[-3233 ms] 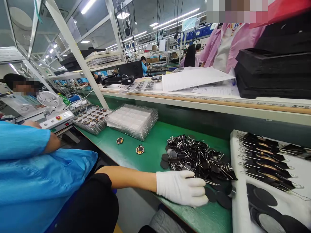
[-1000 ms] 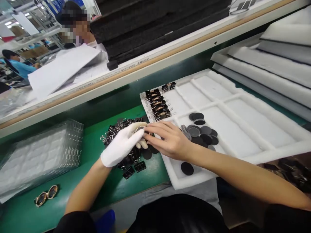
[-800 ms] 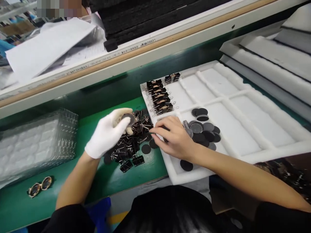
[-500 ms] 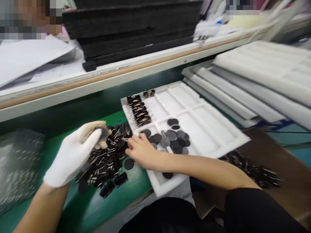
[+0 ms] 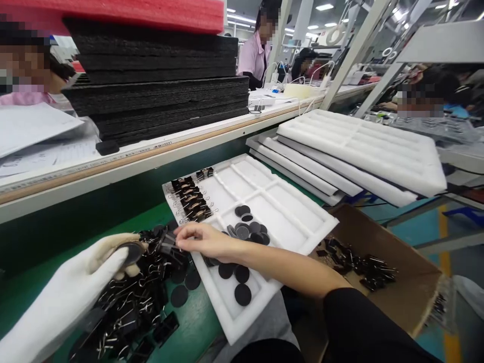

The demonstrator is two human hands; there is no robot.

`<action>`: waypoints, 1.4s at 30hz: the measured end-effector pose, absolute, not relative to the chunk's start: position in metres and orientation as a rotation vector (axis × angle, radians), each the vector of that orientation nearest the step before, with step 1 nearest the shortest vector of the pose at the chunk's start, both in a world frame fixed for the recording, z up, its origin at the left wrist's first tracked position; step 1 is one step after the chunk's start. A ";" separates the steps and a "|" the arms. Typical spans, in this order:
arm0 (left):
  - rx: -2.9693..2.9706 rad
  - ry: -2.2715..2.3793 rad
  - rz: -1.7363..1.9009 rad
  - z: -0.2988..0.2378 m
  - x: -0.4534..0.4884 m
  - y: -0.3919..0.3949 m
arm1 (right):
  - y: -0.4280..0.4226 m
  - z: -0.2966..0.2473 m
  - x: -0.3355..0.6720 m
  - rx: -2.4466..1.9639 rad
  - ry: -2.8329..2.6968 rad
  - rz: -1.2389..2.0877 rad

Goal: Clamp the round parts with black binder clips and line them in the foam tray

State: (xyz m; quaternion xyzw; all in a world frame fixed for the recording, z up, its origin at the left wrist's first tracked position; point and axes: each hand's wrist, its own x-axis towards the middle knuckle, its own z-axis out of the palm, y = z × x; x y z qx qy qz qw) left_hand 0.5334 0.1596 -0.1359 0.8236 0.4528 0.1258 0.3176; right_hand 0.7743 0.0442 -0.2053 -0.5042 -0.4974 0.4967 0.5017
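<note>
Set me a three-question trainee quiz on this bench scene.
1. True or false: the gloved left hand holds a dark disc.
2. The bare right hand reaches to: A the clip pile; B the shelf; C the papers.
3. What lies in the box on the right?
Key: 1 true; 2 A; 3 loose black clips.

The gloved left hand (image 5: 77,290) pinches a dark disc (image 5: 130,252) above the binder clip pile (image 5: 130,305). The bare right hand (image 5: 204,241), forearm outstretched, pinches its fingertips together at that pile's far edge.
</note>
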 end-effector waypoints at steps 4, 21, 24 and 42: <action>2.035 1.140 0.147 -0.135 0.535 0.160 | 0.049 -0.213 0.781 -1.092 -0.990 1.311; 1.951 1.098 0.242 -0.130 0.536 0.151 | 0.050 -0.216 0.752 -1.197 -1.139 1.118; 1.972 0.915 0.244 -0.129 0.537 0.146 | 0.045 -0.215 0.748 -1.233 -1.223 1.028; 2.144 0.612 0.081 -0.131 0.546 0.126 | 0.032 -0.220 0.736 -1.219 -1.498 0.554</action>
